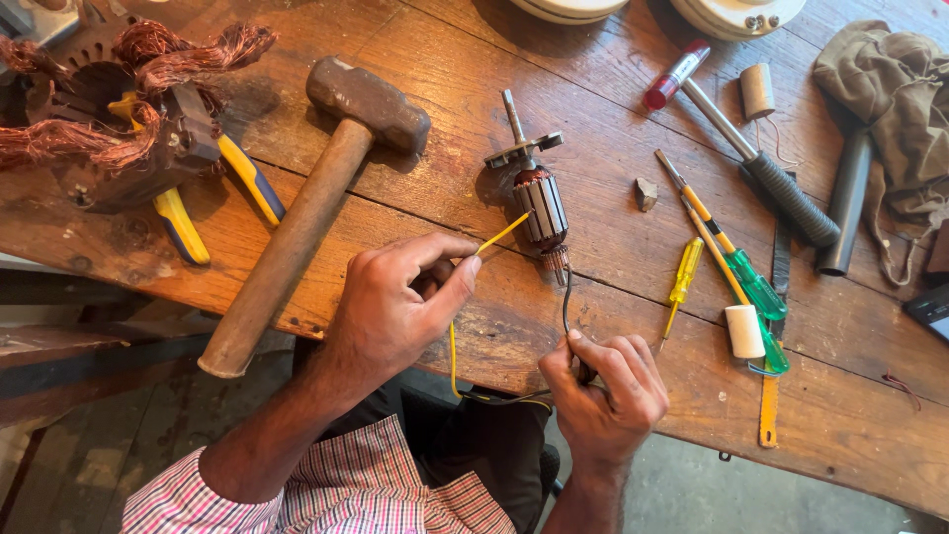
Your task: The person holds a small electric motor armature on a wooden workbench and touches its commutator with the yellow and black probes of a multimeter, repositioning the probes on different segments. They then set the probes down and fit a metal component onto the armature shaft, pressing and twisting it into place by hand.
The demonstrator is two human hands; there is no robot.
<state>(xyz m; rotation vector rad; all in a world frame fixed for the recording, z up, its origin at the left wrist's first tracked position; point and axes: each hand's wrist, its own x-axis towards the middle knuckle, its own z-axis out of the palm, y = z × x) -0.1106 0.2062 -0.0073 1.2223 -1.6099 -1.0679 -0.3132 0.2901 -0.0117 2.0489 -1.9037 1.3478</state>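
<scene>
Hands work at the near edge of a worn wooden bench (613, 89). The right hand (605, 391), at six o'clock, pinches a black wire (565, 302) between thumb and fingers. The left hand (400, 302), at about nine o'clock from it, grips a yellow wire (502, 235). Both wires run up toward a small motor armature (539, 203) lying on the bench at twelve o'clock: steel shaft, dark laminated core, coppery windings. Farther off, a hammer (326, 188) lies at ten o'clock and screwdrivers (736, 262) at two o'clock.
</scene>
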